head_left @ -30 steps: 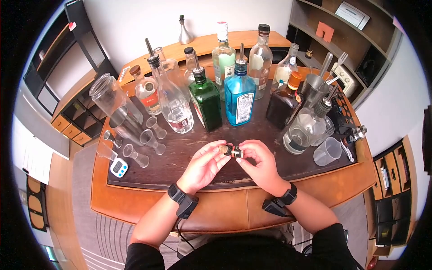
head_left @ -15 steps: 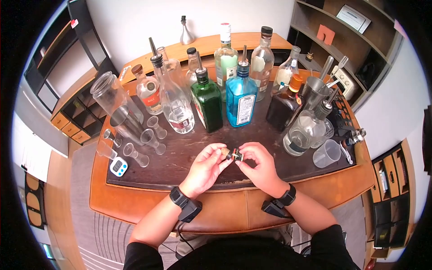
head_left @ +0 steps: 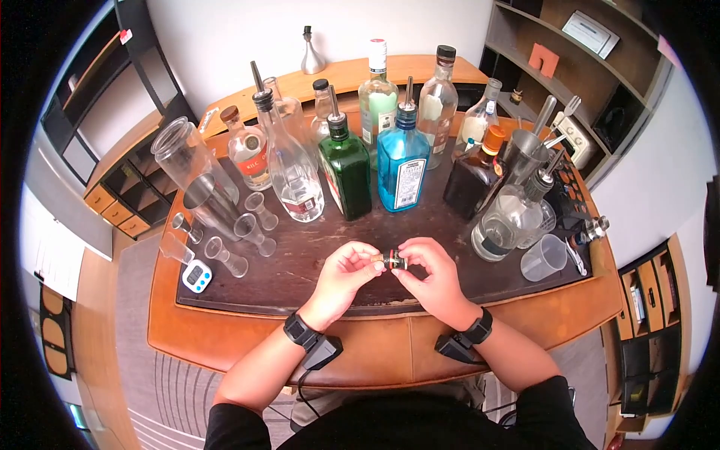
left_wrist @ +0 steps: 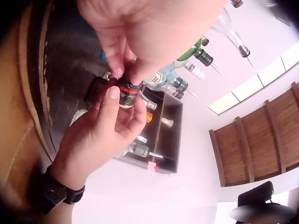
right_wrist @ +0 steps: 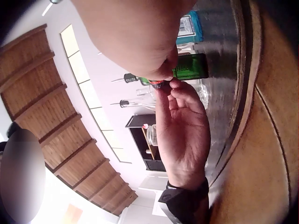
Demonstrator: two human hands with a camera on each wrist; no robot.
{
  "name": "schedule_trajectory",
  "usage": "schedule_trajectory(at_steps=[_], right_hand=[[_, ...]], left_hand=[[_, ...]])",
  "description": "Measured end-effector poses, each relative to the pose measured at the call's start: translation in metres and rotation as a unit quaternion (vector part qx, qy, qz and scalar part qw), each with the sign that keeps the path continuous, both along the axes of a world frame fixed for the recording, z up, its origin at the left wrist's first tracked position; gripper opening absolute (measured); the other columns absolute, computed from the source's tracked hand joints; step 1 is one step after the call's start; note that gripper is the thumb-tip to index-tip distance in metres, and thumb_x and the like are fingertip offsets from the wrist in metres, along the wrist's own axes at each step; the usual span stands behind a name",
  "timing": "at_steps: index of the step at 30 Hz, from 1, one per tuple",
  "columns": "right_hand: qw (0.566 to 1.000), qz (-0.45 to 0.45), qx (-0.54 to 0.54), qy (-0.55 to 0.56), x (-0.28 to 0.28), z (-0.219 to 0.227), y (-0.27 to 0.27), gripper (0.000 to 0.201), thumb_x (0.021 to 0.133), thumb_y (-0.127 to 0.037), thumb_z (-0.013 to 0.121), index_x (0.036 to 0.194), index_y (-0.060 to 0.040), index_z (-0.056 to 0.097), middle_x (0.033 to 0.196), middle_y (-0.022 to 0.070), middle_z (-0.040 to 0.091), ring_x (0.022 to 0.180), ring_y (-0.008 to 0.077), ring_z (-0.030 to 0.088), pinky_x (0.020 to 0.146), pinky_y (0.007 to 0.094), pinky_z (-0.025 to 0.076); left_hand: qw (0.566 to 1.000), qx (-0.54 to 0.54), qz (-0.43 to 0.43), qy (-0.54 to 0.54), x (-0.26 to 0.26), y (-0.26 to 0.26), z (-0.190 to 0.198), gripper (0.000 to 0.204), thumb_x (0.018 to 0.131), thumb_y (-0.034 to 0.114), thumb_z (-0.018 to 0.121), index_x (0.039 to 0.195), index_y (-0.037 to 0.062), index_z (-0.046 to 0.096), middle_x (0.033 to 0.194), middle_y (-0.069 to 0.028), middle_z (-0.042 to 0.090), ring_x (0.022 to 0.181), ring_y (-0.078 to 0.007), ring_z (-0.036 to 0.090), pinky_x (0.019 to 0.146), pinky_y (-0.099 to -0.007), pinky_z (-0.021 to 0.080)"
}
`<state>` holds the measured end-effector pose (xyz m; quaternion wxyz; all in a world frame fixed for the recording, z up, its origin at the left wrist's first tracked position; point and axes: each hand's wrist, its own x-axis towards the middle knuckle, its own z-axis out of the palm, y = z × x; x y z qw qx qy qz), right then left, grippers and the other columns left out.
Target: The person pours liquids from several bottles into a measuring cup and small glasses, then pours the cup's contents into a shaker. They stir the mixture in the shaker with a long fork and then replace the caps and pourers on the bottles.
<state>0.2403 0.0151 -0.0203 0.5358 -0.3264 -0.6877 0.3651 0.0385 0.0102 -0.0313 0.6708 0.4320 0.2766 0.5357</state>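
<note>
Above the dark tabletop, both hands meet at a small bottle stopper [head_left: 394, 259], black with a red band. My left hand [head_left: 341, 281] pinches its left end between thumb and fingertips, hiding most of the cork there. At the other end, my right hand [head_left: 436, 283] holds the black cap [left_wrist: 128, 96] between thumb and fingers. The right wrist view shows only a bit of the red band [right_wrist: 156, 83] past the fingers. Beyond the hands stand a green bottle [head_left: 346, 176] and a blue bottle [head_left: 403, 169], both with metal pourers.
Several jiggers and a white timer [head_left: 197, 277] stand on the left, near a metal shaker tin [head_left: 214, 206]. A clear bottle with a pourer [head_left: 501, 225] and a plastic cup [head_left: 544, 259] stand on the right. The table has a brown leather edge [head_left: 360, 352].
The left fingers have shifted along the stopper and now cover the cork that showed earlier. The black and red part shows more clearly between the hands. The right hand keeps its hold.
</note>
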Motion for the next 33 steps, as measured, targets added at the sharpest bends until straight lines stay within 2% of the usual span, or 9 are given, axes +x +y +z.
schedule_trajectory(at_steps=[5,14,18,20,24,26,27,29,33], right_hand=[[0.997,-0.002,0.047,-0.068,0.004,0.01,0.0,0.027,0.082,0.006,0.074,0.106,-0.0016,0.064,0.113,0.0119,0.063,0.095,0.0208,0.066,0.082,0.0309,0.056],[0.997,0.029,0.045,-0.063,0.004,0.011,-0.001,0.029,0.082,0.007,0.072,0.108,-0.0014,0.063,0.114,0.0131,0.064,0.1,0.0246,0.066,0.082,0.0323,0.058],[0.996,0.031,0.043,-0.067,0.006,0.009,-0.001,0.031,0.081,0.008,0.075,0.109,-0.0026,0.067,0.118,0.0132,0.064,0.1,0.0194,0.066,0.083,0.0303,0.058],[0.997,0.04,0.017,-0.069,0.006,0.009,-0.001,0.033,0.082,0.007,0.076,0.113,-0.001,0.067,0.118,0.0133,0.065,0.1,0.0186,0.068,0.085,0.0309,0.058],[0.998,0.04,-0.04,-0.034,0.004,0.008,-0.003,0.034,0.083,0.006,0.076,0.115,0.0017,0.066,0.116,0.0126,0.066,0.1,0.0176,0.07,0.086,0.0319,0.059],[0.997,0.036,-0.046,-0.056,0.005,0.01,-0.003,0.034,0.086,0.004,0.075,0.118,0.0031,0.064,0.111,0.0106,0.069,0.102,0.0164,0.07,0.086,0.0317,0.058],[0.997,0.035,-0.046,-0.056,0.005,0.009,-0.002,0.034,0.086,0.004,0.075,0.118,0.0031,0.064,0.111,0.0106,0.069,0.102,0.0164,0.07,0.086,0.0317,0.058],[0.99,0.054,-0.127,-0.027,0.005,0.005,-0.001,0.036,0.088,0.003,0.075,0.121,0.0014,0.061,0.107,0.0087,0.071,0.1,0.0137,0.069,0.084,0.0294,0.057],[0.987,0.04,-0.158,0.016,0.004,-0.001,0.001,0.037,0.089,0.002,0.073,0.123,0.0001,0.058,0.105,0.0074,0.072,0.097,0.0114,0.068,0.083,0.0274,0.055]], left_hand=[[0.996,0.016,0.002,0.091,-0.006,0.002,0.006,0.019,0.097,0.003,0.066,0.115,0.0011,0.064,0.105,-0.0073,0.071,0.093,-0.0126,0.067,0.087,-0.0274,0.055],[0.994,-0.045,-0.049,0.092,-0.012,0.004,0.014,0.019,0.099,0.007,0.065,0.116,-0.0009,0.065,0.106,-0.009,0.072,0.092,-0.0133,0.068,0.084,-0.0277,0.056],[0.994,-0.04,-0.043,0.094,-0.011,0.003,0.013,0.02,0.098,0.008,0.066,0.116,-0.0013,0.065,0.106,-0.0094,0.072,0.092,-0.0136,0.068,0.085,-0.0277,0.056],[0.995,-0.001,-0.036,0.094,-0.009,0.002,0.013,0.02,0.098,0.008,0.066,0.116,-0.0014,0.065,0.106,-0.0097,0.072,0.093,-0.014,0.069,0.086,-0.0278,0.056],[0.995,0.011,-0.025,0.095,-0.008,0.001,0.013,0.021,0.096,0.005,0.068,0.116,-0.0015,0.065,0.106,-0.0092,0.073,0.095,-0.0139,0.069,0.089,-0.0287,0.056],[0.989,0.05,0.007,0.141,-0.008,0.001,0.011,0.022,0.094,0.001,0.069,0.116,-0.001,0.065,0.107,-0.0086,0.072,0.096,-0.0135,0.068,0.091,-0.0294,0.055],[0.989,0.05,0.007,0.142,-0.007,0.0,0.01,0.022,0.094,0.001,0.069,0.116,-0.001,0.065,0.107,-0.0086,0.072,0.096,-0.0135,0.068,0.091,-0.0294,0.055],[0.989,0.072,0.037,0.124,-0.005,0.0,0.006,0.023,0.093,0.0,0.07,0.116,-0.0003,0.065,0.108,-0.0084,0.072,0.097,-0.0131,0.068,0.092,-0.0295,0.055],[0.987,0.078,0.058,0.125,-0.004,0.002,0.007,0.025,0.093,-0.001,0.07,0.117,0.0002,0.064,0.109,-0.0088,0.072,0.099,-0.0131,0.068,0.093,-0.0293,0.056]])
